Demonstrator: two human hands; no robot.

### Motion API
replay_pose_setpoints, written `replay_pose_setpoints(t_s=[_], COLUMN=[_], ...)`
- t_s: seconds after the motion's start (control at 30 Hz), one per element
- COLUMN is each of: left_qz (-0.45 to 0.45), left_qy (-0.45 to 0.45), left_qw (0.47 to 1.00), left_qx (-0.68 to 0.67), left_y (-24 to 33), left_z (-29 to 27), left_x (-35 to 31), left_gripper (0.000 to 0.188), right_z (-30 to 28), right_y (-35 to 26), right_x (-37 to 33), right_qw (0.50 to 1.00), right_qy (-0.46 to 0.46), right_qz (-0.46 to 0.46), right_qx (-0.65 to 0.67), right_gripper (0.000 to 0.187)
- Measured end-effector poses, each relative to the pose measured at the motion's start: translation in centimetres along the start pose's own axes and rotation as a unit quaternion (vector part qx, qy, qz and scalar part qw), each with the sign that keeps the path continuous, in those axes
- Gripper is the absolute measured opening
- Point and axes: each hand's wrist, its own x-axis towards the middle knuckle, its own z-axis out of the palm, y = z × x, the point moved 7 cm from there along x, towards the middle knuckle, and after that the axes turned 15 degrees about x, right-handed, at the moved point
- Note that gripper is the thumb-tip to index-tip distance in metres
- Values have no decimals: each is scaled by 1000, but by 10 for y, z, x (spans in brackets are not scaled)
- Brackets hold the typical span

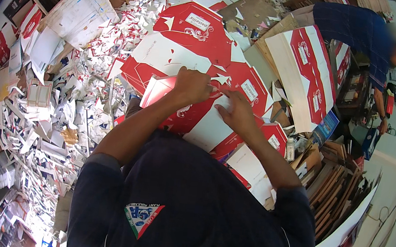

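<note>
In front of me lie printed red and white cardboard box blanks, overlapping in a stack. My left hand rests on the blanks with its fingers curled in; whatever is under or inside them is hidden. Close to its right, my right hand touches the blanks, forefinger stretched toward the left hand and thumb spread apart. A small pointed white paper scrap lies just beyond the fingertips. Under my left forearm a pale cardboard panel catches the light.
Heaped paper offcuts cover the floor at left and beyond. Another stack of red and white blanks stands at the right. Upright wooden boards are packed at the lower right. A co-worker in dark blue bends over at the far right.
</note>
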Motion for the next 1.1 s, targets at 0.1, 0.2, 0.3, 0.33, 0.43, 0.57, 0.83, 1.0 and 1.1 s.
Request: replay_pose_setpoints(t_s=[0.1,0.2,0.3,0.33,0.43,0.57,0.83,1.0,1.1], left_qz=[-3,8,40,53,98,92,157,171,184], left_qy=[-20,-21,-22,-22,-20,-50,63,74,88], left_qw=[1000,1000,999,998,995,994,986,982,977], left_qx=[3,-5,-6,-5,-20,32,6,-32,-65], left_y=[1,4,8,9,12,19,46,57,57], left_z=[-1,-3,-7,-10,-16,-22,-24,-13,-20], left_x=[0,1,1,1,-1,-10,-35,-35,-38], left_gripper=[40,39,37,37,35,36,46,49,48], right_z=[-9,-15,-24,-27,-24,-23,-9,-1,-1], right_y=[1,5,13,19,41,48,70,74,65], right_x=[-8,-12,-7,-4,-2,-5,-22,-25,-26], right_qw=[998,998,993,986,926,885,820,795,813], right_qy=[51,46,-6,-33,-134,-203,-206,-237,-225], right_qz=[22,23,112,147,272,327,360,344,313], right_qx=[-17,-30,28,78,223,261,394,440,436], right_gripper=[38,37,34,32,31,28,28,30,26])
